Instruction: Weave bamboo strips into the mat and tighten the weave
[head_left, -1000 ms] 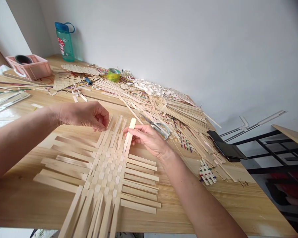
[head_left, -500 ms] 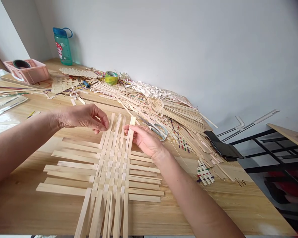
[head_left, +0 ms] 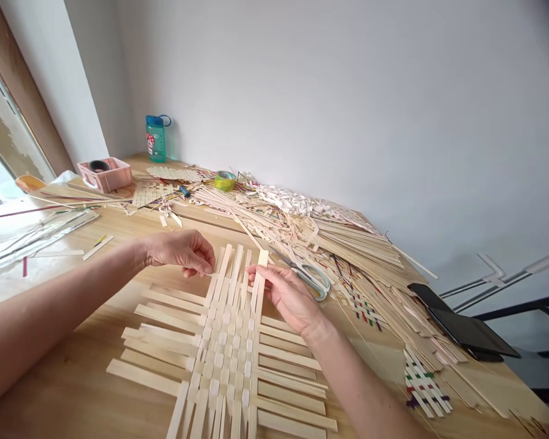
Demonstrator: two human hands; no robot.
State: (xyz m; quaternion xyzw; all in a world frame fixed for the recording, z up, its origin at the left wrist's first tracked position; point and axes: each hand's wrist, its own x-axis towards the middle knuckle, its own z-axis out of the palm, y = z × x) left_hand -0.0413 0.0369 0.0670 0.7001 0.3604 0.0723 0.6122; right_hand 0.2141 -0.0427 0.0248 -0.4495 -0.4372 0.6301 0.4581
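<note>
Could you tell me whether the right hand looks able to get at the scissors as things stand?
Probably yes: the scissors lie close beyond the right hand, and nothing seems to cover them. It would likely have to release the pale strip it pinches first.

You see pale cream strips (head_left: 233, 341) crossing in a checkered weave, a translucent teal bottle (head_left: 156, 143) with a blue lid and red-and-white print, a pink basket (head_left: 114, 177), yellow-green tape (head_left: 225, 180), and a white lattice (head_left: 426, 384) crossed by green, red and purple.
</note>
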